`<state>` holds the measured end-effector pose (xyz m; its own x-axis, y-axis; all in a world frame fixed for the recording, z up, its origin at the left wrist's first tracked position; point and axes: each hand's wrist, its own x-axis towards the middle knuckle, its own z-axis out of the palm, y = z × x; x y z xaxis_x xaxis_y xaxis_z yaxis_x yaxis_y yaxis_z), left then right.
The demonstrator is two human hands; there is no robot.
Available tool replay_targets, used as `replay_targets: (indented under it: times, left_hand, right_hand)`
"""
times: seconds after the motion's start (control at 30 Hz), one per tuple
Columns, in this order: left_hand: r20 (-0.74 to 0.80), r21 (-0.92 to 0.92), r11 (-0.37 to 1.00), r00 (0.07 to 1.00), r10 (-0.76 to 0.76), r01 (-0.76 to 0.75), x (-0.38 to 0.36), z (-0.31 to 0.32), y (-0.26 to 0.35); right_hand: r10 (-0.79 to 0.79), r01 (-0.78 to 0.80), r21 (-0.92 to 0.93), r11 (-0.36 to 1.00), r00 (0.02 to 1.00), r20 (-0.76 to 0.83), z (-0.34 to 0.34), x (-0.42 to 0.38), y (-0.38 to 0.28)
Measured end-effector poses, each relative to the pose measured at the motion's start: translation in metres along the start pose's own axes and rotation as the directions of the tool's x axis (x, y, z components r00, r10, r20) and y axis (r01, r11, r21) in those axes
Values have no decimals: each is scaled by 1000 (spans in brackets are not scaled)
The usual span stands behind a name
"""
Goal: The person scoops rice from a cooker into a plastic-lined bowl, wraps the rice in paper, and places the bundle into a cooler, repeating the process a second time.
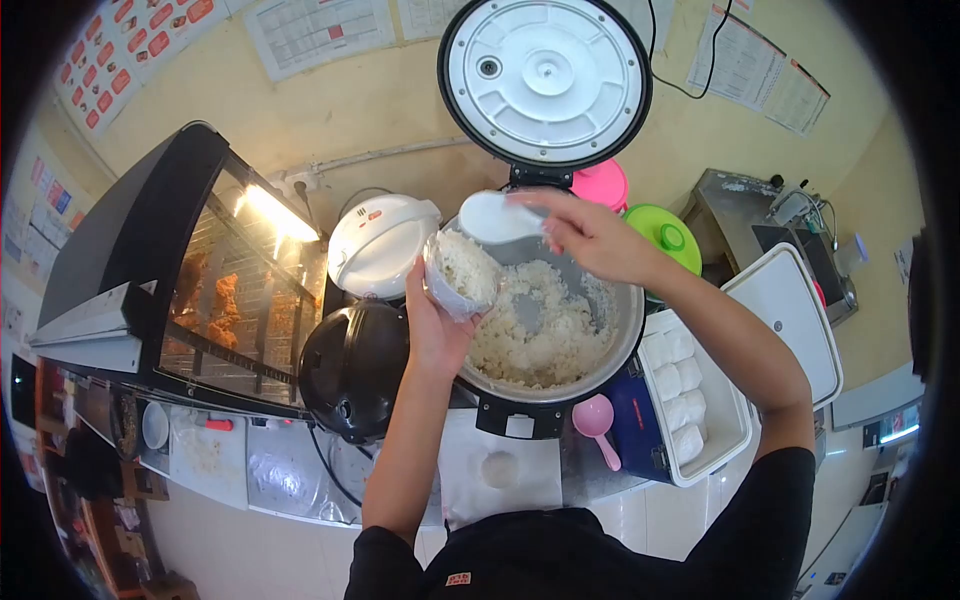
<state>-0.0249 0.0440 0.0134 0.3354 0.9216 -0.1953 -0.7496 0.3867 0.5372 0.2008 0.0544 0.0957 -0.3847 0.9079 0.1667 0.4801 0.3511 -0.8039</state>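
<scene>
My left hand point(438, 335) is closed around a clear plastic bag of white rice point(466, 275), its mouth tilted up over the left rim of a large open rice cooker point(519, 421). In my right hand point(605, 240) is a white rice paddle point(490, 217), gripped by its handle above the pot, with its blade just over the bag. Loose cooked rice point(550, 345) lies in the pot, and a patch of bare pot bottom shows among it. The cooker's round lid point(545, 85) stands raised behind.
A lit display case point(240, 290) with fried food, a white cooker point(385, 245) and a black cooker point(355, 370) stand left. To the right, a cooler box point(640, 430) holds several white wrapped packs point(685, 405); a pink scoop point(594, 415) lies before it.
</scene>
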Motion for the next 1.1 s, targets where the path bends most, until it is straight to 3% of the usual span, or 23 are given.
replay_targets:
  times: [0.1, 0.23, 0.27, 0.33, 0.43, 0.63, 0.73, 0.83, 0.93, 1.03, 1.1]
  left_hand:
    - [11, 13, 999, 999, 34, -35, 10, -7, 8]
    - [-67, 36, 988, 986, 153, -151, 9, -20, 29]
    - [-81, 47, 985, 982, 169, -166, 7, -22, 34]
    - [-105, 69, 979, 974, 200, -193, 0, -24, 41]
    - [-114, 52, 980, 973, 198, -193, -9, -25, 43]
    - [-97, -18, 979, 975, 200, -203, -15, -45, 47]
    - [-114, -22, 979, 974, 197, -201, -12, -42, 47]
    - [-55, -13, 982, 981, 187, -188, -12, -38, 45]
    - [-114, 4, 986, 979, 166, -167, -19, -33, 44]
    - [-113, -43, 987, 982, 149, -155, -24, -24, 38]
    - [-71, -56, 991, 990, 119, -123, -23, -24, 31]
  right_hand:
    - [116, -136, 79, 988, 968, 223, 20, 3, 0]
    - [196, -184, -254, 950, 980, 23, 1, 41, 60]
    - [218, -158, -475, 866, 973, 73, 4, 45, 84]
    - [289, -36, -821, 570, 944, 159, 22, 48, 137]
    - [390, 159, -913, 377, 867, 311, 67, 49, 205]
    - [138, 249, -466, 849, 747, 651, 114, 37, 254]
    - [202, 173, -396, 902, 642, 739, 109, 35, 241]
    - [202, 143, -302, 943, 475, 857, 103, 41, 221]
    - [278, -63, -275, 959, 378, 883, 78, 37, 197]
    - [262, -162, -210, 964, 449, 854, 39, 29, 165]
    - [252, -151, -202, 968, 576, 777, 10, 24, 133]
